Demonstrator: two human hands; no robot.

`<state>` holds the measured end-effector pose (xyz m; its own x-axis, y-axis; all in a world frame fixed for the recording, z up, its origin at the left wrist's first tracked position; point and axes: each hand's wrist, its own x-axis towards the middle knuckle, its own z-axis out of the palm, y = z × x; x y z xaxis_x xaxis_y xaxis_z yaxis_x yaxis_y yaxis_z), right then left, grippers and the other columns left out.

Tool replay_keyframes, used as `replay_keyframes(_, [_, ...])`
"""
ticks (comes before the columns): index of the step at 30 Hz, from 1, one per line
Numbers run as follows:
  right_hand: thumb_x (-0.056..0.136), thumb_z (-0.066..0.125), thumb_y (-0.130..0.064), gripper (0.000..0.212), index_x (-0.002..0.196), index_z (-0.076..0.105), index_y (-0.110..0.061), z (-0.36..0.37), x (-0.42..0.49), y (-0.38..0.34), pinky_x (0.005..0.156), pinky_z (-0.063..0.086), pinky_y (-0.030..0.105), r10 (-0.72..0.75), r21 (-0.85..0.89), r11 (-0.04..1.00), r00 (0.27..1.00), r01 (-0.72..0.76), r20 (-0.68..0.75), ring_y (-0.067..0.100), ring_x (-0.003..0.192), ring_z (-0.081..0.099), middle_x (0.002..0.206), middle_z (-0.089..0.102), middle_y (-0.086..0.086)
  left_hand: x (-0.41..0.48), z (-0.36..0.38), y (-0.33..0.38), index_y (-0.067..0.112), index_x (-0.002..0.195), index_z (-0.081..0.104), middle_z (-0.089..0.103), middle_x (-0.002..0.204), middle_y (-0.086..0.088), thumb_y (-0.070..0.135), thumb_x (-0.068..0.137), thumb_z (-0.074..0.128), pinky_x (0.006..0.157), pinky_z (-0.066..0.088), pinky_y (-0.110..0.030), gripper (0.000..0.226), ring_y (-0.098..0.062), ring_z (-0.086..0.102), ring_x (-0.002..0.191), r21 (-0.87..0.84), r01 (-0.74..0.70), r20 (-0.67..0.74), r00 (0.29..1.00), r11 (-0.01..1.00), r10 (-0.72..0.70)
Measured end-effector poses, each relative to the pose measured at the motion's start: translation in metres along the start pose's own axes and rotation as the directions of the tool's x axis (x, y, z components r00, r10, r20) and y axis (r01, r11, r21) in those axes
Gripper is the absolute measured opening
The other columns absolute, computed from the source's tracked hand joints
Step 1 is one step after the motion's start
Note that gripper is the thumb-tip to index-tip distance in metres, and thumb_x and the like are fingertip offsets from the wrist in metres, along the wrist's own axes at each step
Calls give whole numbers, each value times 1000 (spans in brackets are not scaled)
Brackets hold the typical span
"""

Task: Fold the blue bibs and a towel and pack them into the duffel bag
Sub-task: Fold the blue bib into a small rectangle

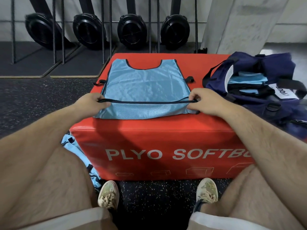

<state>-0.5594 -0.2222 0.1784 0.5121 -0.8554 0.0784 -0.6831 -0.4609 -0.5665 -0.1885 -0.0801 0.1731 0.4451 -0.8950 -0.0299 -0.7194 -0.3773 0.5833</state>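
A light blue bib (144, 80) lies spread flat on top of a red plyo box (166, 140), its neck opening pointing away from the person and its dark-trimmed bottom hem turned up toward the middle. The left hand (90, 102) pinches the left end of that hem, fingers curled round the dark edging, and the right hand (201, 100) pinches the right end in the same way, so each grip is closed on a corner of the bib with the hem stretched straight between them. The folded-over strip of cloth lies just below the hands, nearer the person. To the right of the box, beside the right hand, sits a navy duffel bag (245, 105), open at the top, with folded blue bibs (245, 80) stacked inside. More loose blue bibs (74, 150) lie crumpled on the floor against the box's left side, by the person's left knee.
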Motion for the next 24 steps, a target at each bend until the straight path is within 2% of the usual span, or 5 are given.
replay_keyframes(3, [77,85,-33,27,76,61,-22,-5,0,1,65,46,32,39,119,992,998,-32,-51,11,64,54,75,66,3,-1,-2,-2,12,97,66,67,93,-17,26,93,67,60,42,-31,15,-21,54,72,-85,-26,-27,999,996,24])
replay_keyframes(7, [81,81,-16,22,87,62,-24,-15,-1,-3,77,52,36,72,316,948,985,-19,-159,19,76,65,88,72,13,-8,-9,1,15,97,67,66,90,-8,21,94,65,64,42,-30,7,-17,53,74,-172,-67,-134,990,983,44])
replay_keyframes(11, [82,80,-9,43,120,66,-21,-27,-3,-12,83,52,17,125,467,883,981,-42,-147,12,94,69,103,70,4,-15,-24,6,20,89,67,69,86,-1,18,91,69,71,45,-31,4,-15,58,77,-337,-145,-243,968,930,63])
replay_keyframes(16, [88,75,-15,6,86,78,-20,-46,-23,-29,79,51,25,53,403,915,991,1,-121,13,78,68,87,76,10,-37,-45,14,24,81,64,67,80,4,19,92,67,64,42,-27,12,-12,55,70,-307,-206,-307,945,929,109])
replay_keyframes(24, [91,70,-12,10,99,75,-10,-92,-72,-43,77,50,17,-31,439,898,997,-5,74,11,85,69,97,77,10,-81,-77,12,28,86,65,65,72,12,17,95,64,71,41,-29,15,-7,54,70,-290,-332,-265,929,898,258])
